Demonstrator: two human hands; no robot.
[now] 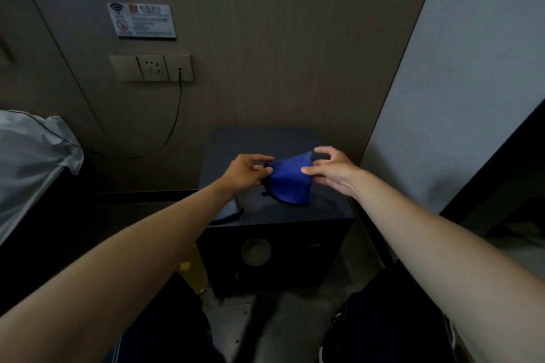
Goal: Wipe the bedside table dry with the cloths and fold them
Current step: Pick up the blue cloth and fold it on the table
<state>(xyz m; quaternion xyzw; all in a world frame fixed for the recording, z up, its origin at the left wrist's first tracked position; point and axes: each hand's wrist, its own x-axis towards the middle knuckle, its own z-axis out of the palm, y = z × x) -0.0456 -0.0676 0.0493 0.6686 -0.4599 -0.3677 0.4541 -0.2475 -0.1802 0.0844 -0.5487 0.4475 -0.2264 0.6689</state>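
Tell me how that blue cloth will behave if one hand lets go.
Probably floppy: the blue cloth sags and bends between the left hand and right hand. Likely light, since fingertip pinches carry it. It would probably drape onto the bedside table.

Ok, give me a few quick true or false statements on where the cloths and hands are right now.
1. Both hands hold the blue cloth above the bedside table. True.
2. The blue cloth lies flat on the tabletop. False: it is lifted, pinched by the left hand and right hand.
3. A grey cloth lies at the table's front left corner. True.
4. The wall socket has nothing plugged in beside it. False: a black cable hangs from the panel.
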